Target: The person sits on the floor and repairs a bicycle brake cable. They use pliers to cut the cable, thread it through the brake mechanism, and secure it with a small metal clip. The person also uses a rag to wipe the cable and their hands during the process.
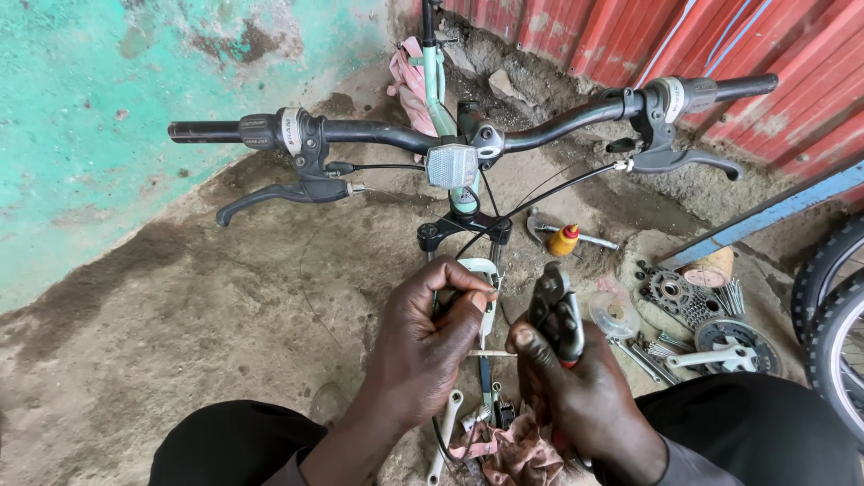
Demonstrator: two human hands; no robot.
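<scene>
Left hand (430,337) closed, thumb and fingers pinched on a thin cable end (490,354) that runs level toward the right hand. Fingers lie against the pale green bicycle frame (487,274), just below the black fork crown (463,227).

Right hand (580,396) closed around the handles of a pair of black pliers (555,310); red grip shows under the fingers. Pliers head points up and slightly left, jaws nearly closed; cannot tell whether they bite anything. The thin cable end meets the right thumb, between the two hands.

Above: black handlebar (540,126) spans the view, brake lever (279,193) on the left side, brake lever (684,160) on the right, white reflector (451,166) at the stem. Black cables (540,193) loop down from the bar toward the fork.

Ground (225,306): bare dirt and rough concrete. Near the right hand lie loose parts: a sprocket cluster (679,297), a bundle of spokes (731,297), a small yellow bottle with red cap (564,239), a clear roll of tape (614,313), a silver wrench (720,357). Between the knees, a silver spanner (443,432) and a pinkish rag (513,454). Tyre (832,333) at right edge. Turquoise wall (99,117) at left, red corrugated sheet (630,36) behind.
</scene>
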